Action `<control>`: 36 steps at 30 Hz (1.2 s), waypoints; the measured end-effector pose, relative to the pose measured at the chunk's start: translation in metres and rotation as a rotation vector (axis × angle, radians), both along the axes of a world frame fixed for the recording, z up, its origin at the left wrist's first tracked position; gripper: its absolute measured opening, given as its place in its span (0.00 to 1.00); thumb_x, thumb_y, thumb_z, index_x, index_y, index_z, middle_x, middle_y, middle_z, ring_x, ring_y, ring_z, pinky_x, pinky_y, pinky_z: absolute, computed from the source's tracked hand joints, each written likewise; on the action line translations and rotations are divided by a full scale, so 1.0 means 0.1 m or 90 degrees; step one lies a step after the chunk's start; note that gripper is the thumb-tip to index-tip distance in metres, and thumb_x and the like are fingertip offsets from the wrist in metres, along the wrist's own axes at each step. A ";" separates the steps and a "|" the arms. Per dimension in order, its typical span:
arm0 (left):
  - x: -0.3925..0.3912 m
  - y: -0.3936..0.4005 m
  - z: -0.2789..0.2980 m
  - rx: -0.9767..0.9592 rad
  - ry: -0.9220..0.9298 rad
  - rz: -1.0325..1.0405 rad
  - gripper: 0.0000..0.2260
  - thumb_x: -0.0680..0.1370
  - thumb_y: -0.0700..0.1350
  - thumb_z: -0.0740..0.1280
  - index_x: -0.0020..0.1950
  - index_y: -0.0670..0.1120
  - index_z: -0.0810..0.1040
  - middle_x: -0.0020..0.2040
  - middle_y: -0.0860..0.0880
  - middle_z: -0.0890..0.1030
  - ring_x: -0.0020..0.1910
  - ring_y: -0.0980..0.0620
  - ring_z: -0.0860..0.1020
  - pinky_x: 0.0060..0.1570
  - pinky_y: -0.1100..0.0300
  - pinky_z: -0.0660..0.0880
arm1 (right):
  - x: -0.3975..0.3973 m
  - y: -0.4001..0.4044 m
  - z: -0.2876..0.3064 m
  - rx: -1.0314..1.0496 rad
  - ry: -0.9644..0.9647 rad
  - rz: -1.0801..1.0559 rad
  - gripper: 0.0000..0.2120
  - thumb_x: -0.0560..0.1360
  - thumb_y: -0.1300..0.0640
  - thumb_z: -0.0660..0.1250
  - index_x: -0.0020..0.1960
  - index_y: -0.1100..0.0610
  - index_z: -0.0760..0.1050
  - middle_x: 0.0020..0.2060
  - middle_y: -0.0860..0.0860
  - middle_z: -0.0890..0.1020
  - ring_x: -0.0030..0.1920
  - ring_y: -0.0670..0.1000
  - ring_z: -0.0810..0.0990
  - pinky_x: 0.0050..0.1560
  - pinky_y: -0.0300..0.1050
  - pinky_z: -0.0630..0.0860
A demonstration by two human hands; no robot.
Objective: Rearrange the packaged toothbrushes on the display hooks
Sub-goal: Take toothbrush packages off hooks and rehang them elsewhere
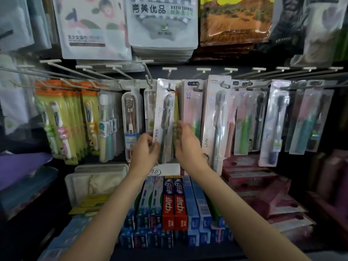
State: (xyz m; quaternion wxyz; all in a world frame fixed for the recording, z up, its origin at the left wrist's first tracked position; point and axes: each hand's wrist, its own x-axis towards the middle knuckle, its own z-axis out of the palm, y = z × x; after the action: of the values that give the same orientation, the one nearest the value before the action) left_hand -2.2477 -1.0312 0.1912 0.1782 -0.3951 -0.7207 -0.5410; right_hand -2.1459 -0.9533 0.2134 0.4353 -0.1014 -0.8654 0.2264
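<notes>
A white packaged toothbrush [165,110] with a grey brush hangs tilted at the middle of the hook row, its top hole at a display hook [170,87]. My left hand [146,149] grips its lower left edge. My right hand [185,142] touches its lower right side, fingers against a yellow-green package [176,110] behind it. A taller white LMK toothbrush pack [216,119] hangs just to the right. A clear-cased toothbrush [130,117] hangs to the left.
Green and orange children's toothbrush packs [64,119] fill the left hooks, pink and dark ones [278,119] the right. Several bare hook arms [120,72] jut out above. Towel packs [162,23] hang overhead. Toothpaste boxes [175,202] are stacked on the shelf below my arms.
</notes>
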 end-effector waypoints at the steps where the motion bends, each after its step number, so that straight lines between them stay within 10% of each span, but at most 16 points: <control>1: -0.02 -0.03 0.00 -0.006 0.006 -0.001 0.06 0.79 0.40 0.62 0.43 0.43 0.67 0.43 0.49 0.73 0.41 0.52 0.72 0.39 0.63 0.65 | -0.11 0.02 0.01 -0.032 -0.001 -0.011 0.28 0.74 0.74 0.56 0.72 0.64 0.55 0.67 0.60 0.67 0.66 0.58 0.67 0.65 0.41 0.62; 7: -0.17 -0.19 0.07 -0.033 0.038 0.003 0.05 0.79 0.39 0.60 0.45 0.41 0.66 0.32 0.50 0.69 0.30 0.54 0.69 0.29 0.71 0.67 | -0.47 0.15 0.05 -0.205 0.001 -0.036 0.32 0.75 0.72 0.57 0.75 0.62 0.48 0.68 0.61 0.66 0.68 0.60 0.66 0.66 0.47 0.65; 11: -0.26 -0.24 0.10 -0.071 0.055 -0.002 0.05 0.80 0.40 0.59 0.46 0.41 0.66 0.37 0.49 0.71 0.30 0.55 0.69 0.29 0.66 0.66 | -0.48 0.21 -0.01 -0.274 0.008 -0.040 0.24 0.78 0.66 0.59 0.71 0.60 0.56 0.55 0.60 0.77 0.53 0.57 0.77 0.48 0.45 0.74; 17: -0.31 -0.29 0.17 -0.059 0.027 -0.012 0.09 0.80 0.43 0.59 0.41 0.53 0.63 0.64 0.33 0.71 0.49 0.44 0.77 0.41 0.58 0.69 | -0.27 -0.07 -0.06 -0.121 0.081 -0.079 0.24 0.75 0.69 0.60 0.69 0.61 0.59 0.61 0.58 0.70 0.55 0.56 0.74 0.50 0.44 0.71; 21: -0.33 -0.31 0.17 -0.068 -0.001 -0.025 0.09 0.79 0.45 0.59 0.41 0.54 0.64 0.66 0.35 0.70 0.61 0.38 0.72 0.57 0.45 0.71 | -0.01 -0.06 0.13 0.021 0.014 -0.169 0.32 0.72 0.71 0.62 0.73 0.57 0.56 0.64 0.56 0.70 0.51 0.58 0.77 0.47 0.53 0.77; 36: -0.29 -0.24 0.09 -0.010 -0.063 -0.079 0.02 0.80 0.41 0.60 0.51 0.44 0.67 0.47 0.44 0.76 0.46 0.46 0.75 0.49 0.52 0.71 | 0.52 -0.03 0.67 0.238 -0.325 -0.308 0.15 0.75 0.60 0.62 0.61 0.55 0.71 0.48 0.52 0.76 0.46 0.57 0.77 0.39 0.47 0.70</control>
State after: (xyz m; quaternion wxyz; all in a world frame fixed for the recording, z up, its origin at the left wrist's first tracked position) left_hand -2.2766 -1.0550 0.2002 0.1055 -0.4131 -0.7070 -0.5642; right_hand -2.0934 -0.9558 0.2807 0.2580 -0.2741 -0.9233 -0.0764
